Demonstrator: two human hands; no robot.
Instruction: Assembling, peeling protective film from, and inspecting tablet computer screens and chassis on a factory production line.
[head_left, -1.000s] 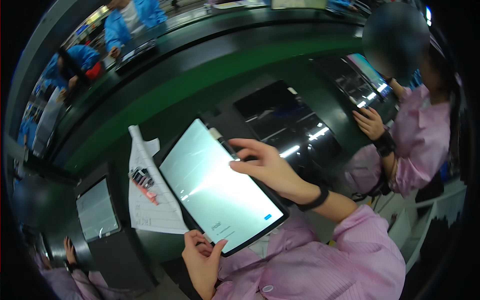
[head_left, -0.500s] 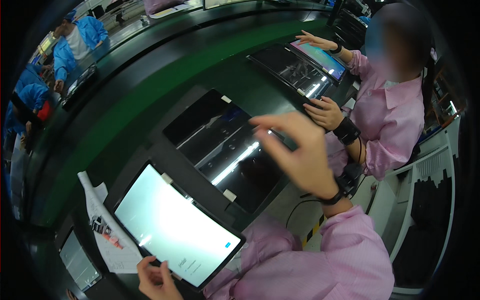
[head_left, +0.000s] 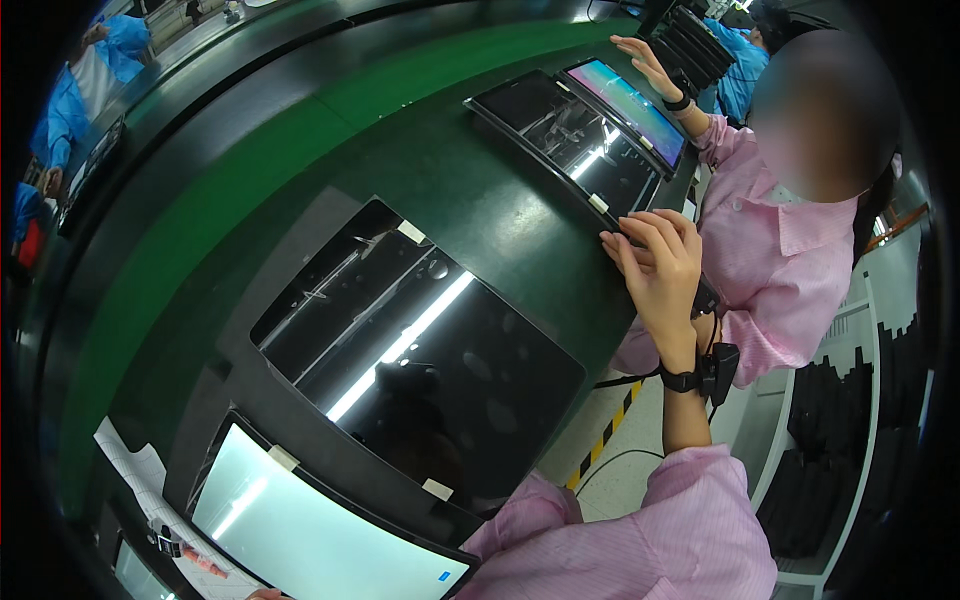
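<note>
Head view: we find the lit tablet (head_left: pixel 320 540) at the lower left of the frame, face up and cut off by the lower edge, with only fingertips of the left hand (head_left: pixel 268 594) showing beside it; we cannot tell whether that grip is together or apart. The right hand (head_left: pixel 664 275) is raised right of centre, its grip apart, thumb away from bent fingers, and we see nothing in it. We judge that the dark panel (head_left: pixel 480 375) in the middle lies on a grey pad (head_left: pixel 300 262) to spare it the hard green surface (head_left: pixel 490 210), while the papers (head_left: pixel 130 465) at the lower left probably lie aside so they cover no screen. The panel is a flat, smooth, rounded rectangle, smudged and glassy, mirroring a long white streak of light. The papers look thin and creased; the pink sleeve (head_left: pixel 700 500) is finely striped
</note>
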